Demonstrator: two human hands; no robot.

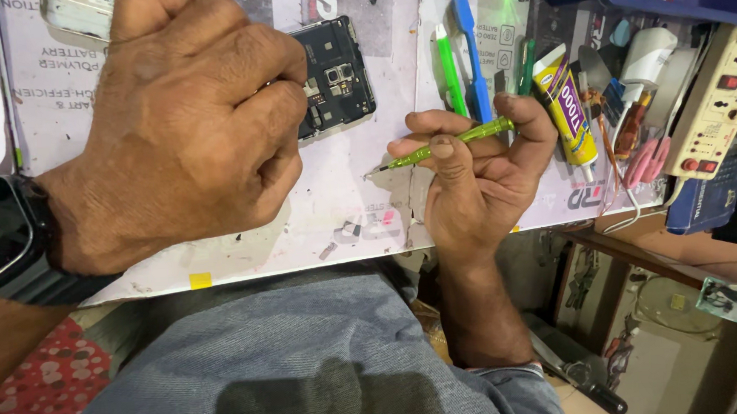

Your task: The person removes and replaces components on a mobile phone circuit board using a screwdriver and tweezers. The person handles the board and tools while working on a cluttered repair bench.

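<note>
On the bench (336, 226), the left hand (180, 125) is closed, its fingers (282, 110) resting on an opened phone (335, 73). The right hand (469, 171) grips a green screwdriver (441, 144) between closed fingers, tip pointing left, just beside the phone. A glue tube (569, 105) lies right of those fingers.

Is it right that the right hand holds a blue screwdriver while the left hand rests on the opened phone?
Not quite. In the head view the screwdriver in the right hand is green, not blue. The left hand does rest on the opened phone.
</note>
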